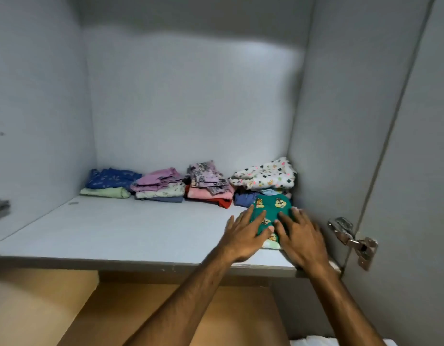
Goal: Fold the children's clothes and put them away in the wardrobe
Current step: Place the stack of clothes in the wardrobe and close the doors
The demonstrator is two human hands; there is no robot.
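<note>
A folded green garment with cartoon prints [270, 208] lies on the wardrobe shelf [121, 231] near its right wall. My left hand [245, 236] and my right hand [300, 236] both rest flat on top of it, fingers spread. Behind it along the back wall stand several folded piles: a blue and pale green pile [108, 183], a pink and lilac pile [161, 187], a lilac print over pink and red pile [208, 186], and a white spotted pile [263, 176].
The open wardrobe door [415, 171] stands at the right with a metal hinge [353, 240] close to my right hand. Some grey folded fabric [0, 208] shows at the far left. White cloth [315, 342] lies at the bottom edge.
</note>
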